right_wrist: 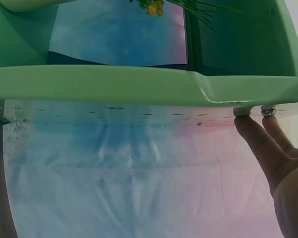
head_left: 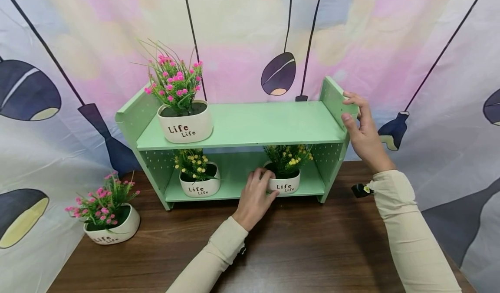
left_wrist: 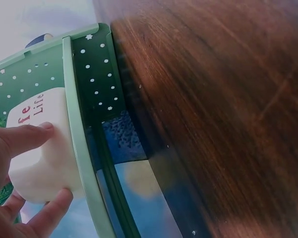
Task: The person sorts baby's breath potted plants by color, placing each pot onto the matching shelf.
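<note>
My left hand [head_left: 255,197] holds the left end of a white oval flowerpot [head_left: 287,185] with yellow flowers [head_left: 291,159], marked "Life Life". Its thumb lies along the pot's front while the other fingers bend over the left side. That pot sits at the right of the lower shelf [head_left: 238,189] in a light green two-tier rack [head_left: 250,123]. Over at the rack's right end, my right hand [head_left: 365,134] has its fingers spread at the outer face of the side panel [head_left: 336,106]. Fingertips touch the panel in the right wrist view, and nothing is held there.
Another yellow-flowered pot [head_left: 200,181] stands at the lower shelf's left. A pink-flowered pot [head_left: 185,123] is on the top shelf, left side. A second pink-flowered pot [head_left: 113,230] stands on the brown wooden table [head_left: 312,245], left of the rack. Behind hangs a patterned curtain [head_left: 242,24].
</note>
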A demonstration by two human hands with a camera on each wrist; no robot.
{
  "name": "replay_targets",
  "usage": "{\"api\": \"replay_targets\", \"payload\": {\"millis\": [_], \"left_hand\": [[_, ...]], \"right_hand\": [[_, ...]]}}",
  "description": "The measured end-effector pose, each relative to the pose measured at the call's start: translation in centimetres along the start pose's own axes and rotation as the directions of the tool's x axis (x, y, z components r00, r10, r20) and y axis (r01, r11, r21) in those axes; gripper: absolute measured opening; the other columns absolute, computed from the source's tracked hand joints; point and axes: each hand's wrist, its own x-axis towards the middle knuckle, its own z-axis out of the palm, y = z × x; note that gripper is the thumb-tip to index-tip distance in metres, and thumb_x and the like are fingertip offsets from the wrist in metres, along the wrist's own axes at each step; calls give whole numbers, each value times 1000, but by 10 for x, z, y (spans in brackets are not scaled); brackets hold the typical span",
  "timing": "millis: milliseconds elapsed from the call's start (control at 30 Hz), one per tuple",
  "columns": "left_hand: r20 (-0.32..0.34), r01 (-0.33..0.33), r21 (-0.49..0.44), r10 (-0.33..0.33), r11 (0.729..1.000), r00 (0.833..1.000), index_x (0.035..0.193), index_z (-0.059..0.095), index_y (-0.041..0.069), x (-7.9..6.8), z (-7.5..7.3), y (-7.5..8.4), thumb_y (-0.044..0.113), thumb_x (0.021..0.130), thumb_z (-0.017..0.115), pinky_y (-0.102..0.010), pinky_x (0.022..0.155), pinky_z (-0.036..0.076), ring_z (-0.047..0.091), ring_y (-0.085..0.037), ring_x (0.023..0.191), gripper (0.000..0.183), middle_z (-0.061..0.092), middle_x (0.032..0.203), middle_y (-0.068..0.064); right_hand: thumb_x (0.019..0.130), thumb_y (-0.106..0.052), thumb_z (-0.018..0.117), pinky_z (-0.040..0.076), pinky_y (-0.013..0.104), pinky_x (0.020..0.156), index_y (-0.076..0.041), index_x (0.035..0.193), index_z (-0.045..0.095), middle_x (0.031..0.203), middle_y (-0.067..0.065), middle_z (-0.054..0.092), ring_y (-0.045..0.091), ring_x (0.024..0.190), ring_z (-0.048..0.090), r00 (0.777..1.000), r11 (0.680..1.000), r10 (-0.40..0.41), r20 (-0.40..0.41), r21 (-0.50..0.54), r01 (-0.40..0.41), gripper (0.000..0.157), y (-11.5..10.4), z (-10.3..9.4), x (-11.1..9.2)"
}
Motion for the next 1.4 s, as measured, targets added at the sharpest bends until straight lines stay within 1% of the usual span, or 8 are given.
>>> {"api": "replay_targets", "payload": {"millis": [100,300,433,600,733,967,1133,1400], "left_hand": [[-4,1,0,-1,1000,1000,120,66,13,-1,-2,0,22,86,91,-39,70,61,60,-32,116,43,60,130,-12],[-16,1,9,-1,1000,1000,121,66,13,-3,-3,0,22,86,91,-39,68,60,61,-32,116,45,59,131,-11],[-30,-6,32,6,999,1000,126,64,16,-6,-3,-1,23,85,92,-37,61,58,61,-32,116,49,58,136,-10],[-48,-31,71,35,997,998,134,62,19,-16,-14,-2,27,85,92,-35,54,55,62,-33,118,58,56,141,-9],[-39,-60,59,62,996,997,136,64,19,-30,-35,-3,26,86,91,-35,55,56,62,-30,117,56,59,136,-7],[-17,-85,38,86,996,996,132,71,20,-57,-83,-6,29,90,88,-39,72,61,70,-21,106,47,67,125,1],[-57,-94,29,96,995,994,127,73,19,-74,-118,-10,30,89,89,-37,78,61,72,-13,102,43,72,115,6],[-148,-56,84,68,995,987,113,76,23,-104,-169,-25,27,87,90,-32,78,60,72,-6,93,30,73,104,14]], "right_hand": [[114,-21,46,40,39,95,-6,149,40,170,1,28,24,149,34,1000,1000,6,-2,-4,-6,39,0,0,0],[113,-22,48,21,50,122,-2,147,40,169,4,31,18,157,24,999,999,-40,-13,28,41,40,0,0,2],[113,-22,49,9,56,127,-1,146,40,168,3,32,18,159,21,998,998,-56,-14,39,56,40,1,1,2],[114,-23,47,34,47,111,-6,149,40,170,0,29,24,154,28,1000,1000,-4,-5,22,5,40,1,1,1],[114,-24,45,42,46,94,-11,151,40,171,-6,26,29,149,34,999,999,37,4,-2,-37,40,-1,0,0],[114,-25,45,44,47,91,-13,152,40,171,-5,25,31,147,34,999,999,47,10,-7,-47,40,-3,-2,-1],[114,-25,45,43,43,92,-13,151,41,171,-4,26,29,147,34,999,999,32,4,-5,-32,39,-2,-2,0],[113,-21,47,31,49,113,-6,149,40,170,1,28,19,156,24,1000,1000,-5,-5,26,5,39,0,-1,0]]}}
